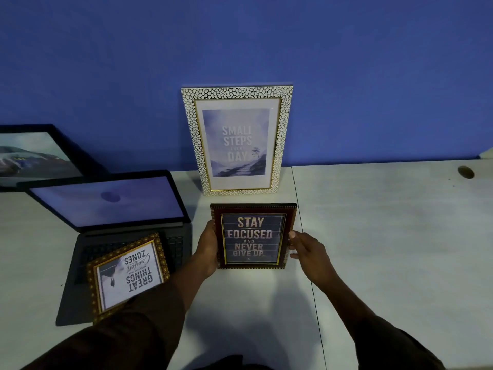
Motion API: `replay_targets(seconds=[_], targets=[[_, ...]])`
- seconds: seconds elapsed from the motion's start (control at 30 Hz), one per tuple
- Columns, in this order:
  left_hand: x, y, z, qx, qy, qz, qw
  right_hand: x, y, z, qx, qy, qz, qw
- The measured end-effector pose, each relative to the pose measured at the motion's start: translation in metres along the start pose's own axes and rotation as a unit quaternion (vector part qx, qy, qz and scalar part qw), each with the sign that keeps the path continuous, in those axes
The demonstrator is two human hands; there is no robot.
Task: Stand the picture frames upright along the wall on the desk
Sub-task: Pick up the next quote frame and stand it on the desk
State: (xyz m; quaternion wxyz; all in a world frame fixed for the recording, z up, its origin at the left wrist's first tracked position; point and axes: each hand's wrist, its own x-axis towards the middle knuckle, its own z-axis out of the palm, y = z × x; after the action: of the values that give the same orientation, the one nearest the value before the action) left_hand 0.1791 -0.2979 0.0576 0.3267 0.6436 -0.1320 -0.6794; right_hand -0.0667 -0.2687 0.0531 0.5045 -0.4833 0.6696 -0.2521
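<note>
Dark frame (253, 236), long axis pointing at the wall, sits between our hands, just in front of the white frame (237, 141) already leaning upright. Left hand (209, 244) grips its left edge; right hand (306, 248) half-open, fingertips touching the right edge. Both equally near.
</note>
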Motion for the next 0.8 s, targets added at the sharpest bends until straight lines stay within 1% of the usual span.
replay_targets(seconds=[0.2,0.3,0.47,0.63,0.8], targets=[[0.001,-0.003,-0.005,0.046,0.043,-0.009,0.998,-0.012,0.001,0.004,-0.007,0.028,-0.004,1.0],[-0.003,-0.007,-0.006,0.07,0.044,-0.028,0.996,-0.02,0.003,0.006,-0.033,0.037,-0.019,0.999],[-0.015,-0.013,-0.013,0.104,0.075,-0.021,0.992,-0.035,0.012,0.008,-0.071,0.046,0.005,0.996],[-0.025,-0.032,-0.04,0.095,0.098,0.003,0.991,-0.059,0.018,0.023,-0.109,0.026,0.034,0.993],[-0.057,-0.046,-0.075,0.062,0.081,-0.002,0.995,-0.085,0.012,0.051,-0.134,-0.006,0.022,0.991]])
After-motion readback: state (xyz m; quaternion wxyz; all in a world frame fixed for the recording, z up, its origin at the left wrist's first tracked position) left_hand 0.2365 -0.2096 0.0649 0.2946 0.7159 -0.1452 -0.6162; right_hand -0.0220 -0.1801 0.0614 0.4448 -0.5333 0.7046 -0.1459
